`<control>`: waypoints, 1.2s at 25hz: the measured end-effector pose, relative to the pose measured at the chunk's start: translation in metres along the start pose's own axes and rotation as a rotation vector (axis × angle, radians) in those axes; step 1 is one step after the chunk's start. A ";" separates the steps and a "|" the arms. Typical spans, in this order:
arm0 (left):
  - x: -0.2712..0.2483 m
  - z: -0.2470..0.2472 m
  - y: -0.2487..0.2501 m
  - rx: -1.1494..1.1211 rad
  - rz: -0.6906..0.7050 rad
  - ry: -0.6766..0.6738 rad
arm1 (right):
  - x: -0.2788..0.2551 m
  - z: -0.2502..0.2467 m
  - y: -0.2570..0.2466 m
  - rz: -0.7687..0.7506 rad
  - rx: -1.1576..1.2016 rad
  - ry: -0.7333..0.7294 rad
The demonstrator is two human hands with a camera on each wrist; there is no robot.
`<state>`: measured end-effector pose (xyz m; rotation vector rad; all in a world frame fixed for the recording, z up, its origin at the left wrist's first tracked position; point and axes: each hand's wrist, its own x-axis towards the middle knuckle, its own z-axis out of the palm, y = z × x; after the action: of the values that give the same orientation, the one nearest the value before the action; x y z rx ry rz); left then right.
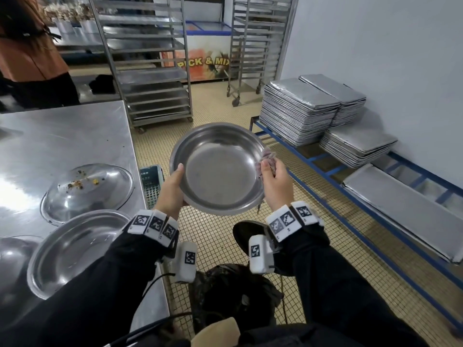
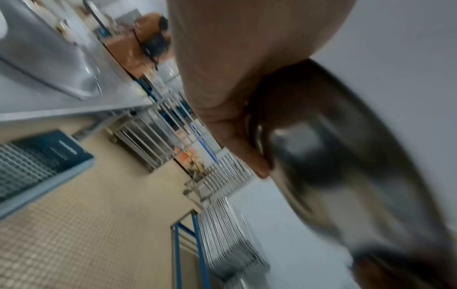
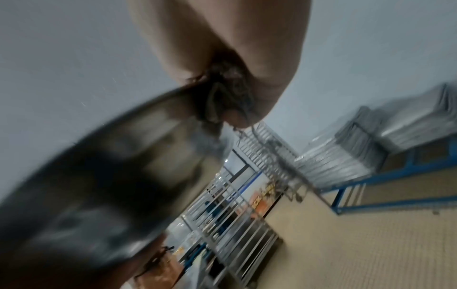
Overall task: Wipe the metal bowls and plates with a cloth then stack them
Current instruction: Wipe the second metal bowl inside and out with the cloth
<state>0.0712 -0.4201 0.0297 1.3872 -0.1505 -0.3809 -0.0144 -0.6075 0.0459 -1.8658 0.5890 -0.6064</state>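
Bowl: your round shiny steel bowl [image 1: 217, 169] is in mid-air, tilted toward you, clear of the steel table [image 1: 75, 136].
Left hand [image 1: 172, 189]: grips near-left rim.
Right hand [image 1: 275, 181]: pinches crumpled grey-purple cloth [image 1: 267, 159] on right rim, nearer the wiping.

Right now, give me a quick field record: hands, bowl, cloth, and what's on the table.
left hand: grips the bowl's left rim
right hand: pinches the cloth against the bowl's right rim
bowl: held in the air above the floor, inside facing up
cloth: bunched at the rim
table: upturned dish with food scraps, plate nearer
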 end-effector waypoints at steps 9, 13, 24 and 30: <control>0.017 -0.020 0.006 -0.059 0.105 -0.274 | 0.022 -0.021 0.007 -0.025 -0.074 -0.068; 0.008 -0.016 0.010 0.041 0.088 -0.191 | 0.025 -0.019 0.003 -0.088 -0.134 -0.141; -0.002 0.016 -0.020 0.246 0.082 -0.068 | -0.006 0.014 0.025 0.092 0.112 0.157; 0.010 0.002 -0.009 0.255 0.135 -0.162 | 0.030 -0.031 0.026 0.066 -0.124 -0.013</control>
<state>0.0785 -0.4264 0.0199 1.5865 -0.4359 -0.3697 -0.0157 -0.6569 0.0357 -1.9563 0.6896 -0.5240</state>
